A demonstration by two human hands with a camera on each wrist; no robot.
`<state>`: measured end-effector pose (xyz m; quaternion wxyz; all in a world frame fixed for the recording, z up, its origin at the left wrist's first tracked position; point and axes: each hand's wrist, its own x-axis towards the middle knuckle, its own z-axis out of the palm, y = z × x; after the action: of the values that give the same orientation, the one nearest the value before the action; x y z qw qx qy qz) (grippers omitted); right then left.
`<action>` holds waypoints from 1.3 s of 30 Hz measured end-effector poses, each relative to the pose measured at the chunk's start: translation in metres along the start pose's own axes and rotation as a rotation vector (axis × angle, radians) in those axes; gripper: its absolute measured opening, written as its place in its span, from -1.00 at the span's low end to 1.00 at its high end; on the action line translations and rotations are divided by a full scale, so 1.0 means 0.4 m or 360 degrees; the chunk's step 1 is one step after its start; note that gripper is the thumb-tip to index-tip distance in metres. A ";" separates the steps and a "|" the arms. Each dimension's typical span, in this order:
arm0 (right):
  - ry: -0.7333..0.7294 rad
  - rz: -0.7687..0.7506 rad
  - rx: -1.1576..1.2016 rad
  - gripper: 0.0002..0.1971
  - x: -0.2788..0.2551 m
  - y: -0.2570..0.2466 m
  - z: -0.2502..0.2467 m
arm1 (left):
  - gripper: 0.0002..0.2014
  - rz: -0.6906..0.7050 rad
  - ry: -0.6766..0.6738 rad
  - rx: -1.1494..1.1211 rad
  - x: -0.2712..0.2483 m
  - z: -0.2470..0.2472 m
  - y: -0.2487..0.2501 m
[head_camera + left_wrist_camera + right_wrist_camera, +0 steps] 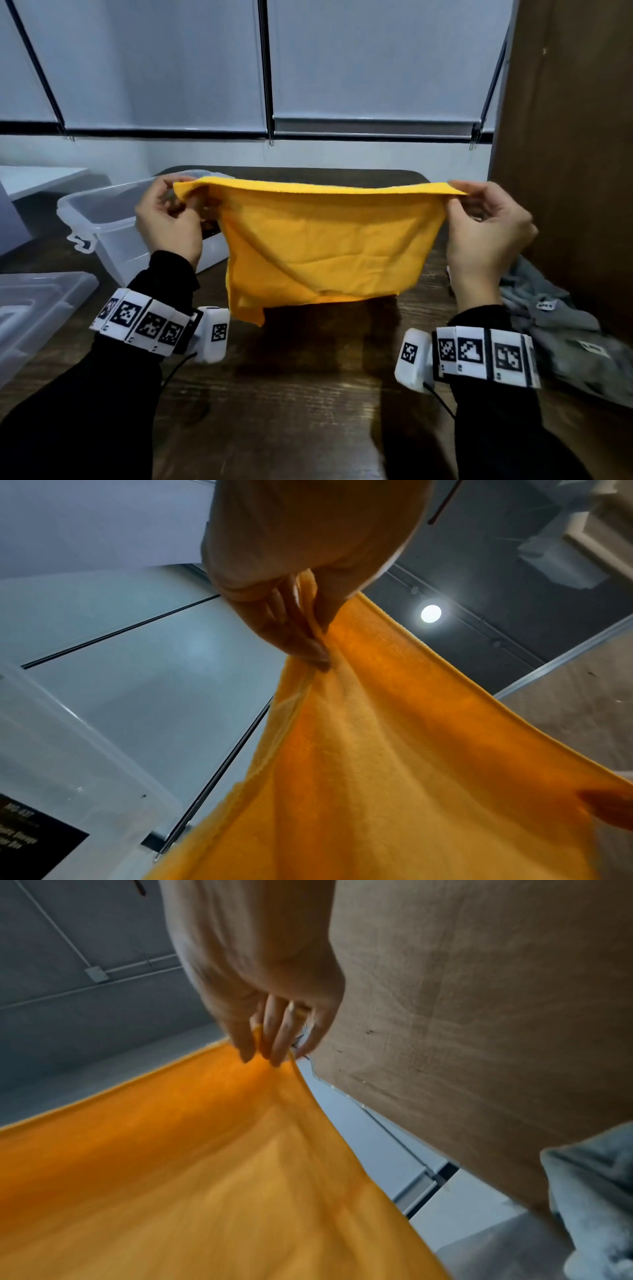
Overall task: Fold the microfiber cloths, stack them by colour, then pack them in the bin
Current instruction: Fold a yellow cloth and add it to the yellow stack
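The person holds an orange cloth (322,250) up in the air above the dark wooden counter (308,394), stretched between both hands. The left hand (169,219) pinches the cloth's upper left corner between thumb and fingers (301,642); the right hand (486,226) pinches the upper right corner the same way, its fingers (274,1039) curled over the hem. The top edge runs nearly level from one hand to the other, and the rest hangs down creased, its lower edge clear of the counter. Behind the left hand stands a clear plastic bin (99,219) on the counter, with its lid (37,308) lying nearer, at the left edge. To the right of the right wrist lies a heap of grey cloths (555,325) on the counter.
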<state>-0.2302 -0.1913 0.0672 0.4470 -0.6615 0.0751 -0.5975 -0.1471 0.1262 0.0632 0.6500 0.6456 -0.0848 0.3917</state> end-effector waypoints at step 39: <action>0.0470 -0.0593 0.0487 -0.93 0.011 -0.197 -0.035 | -0.84 0.0717 0.0219 -0.0447 -0.023 0.003 0.132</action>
<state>-0.2753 -0.1546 0.1222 0.4083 -0.4943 -0.0746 -0.7638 -0.1857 0.1140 0.0984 0.6340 0.4859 -0.2354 0.5537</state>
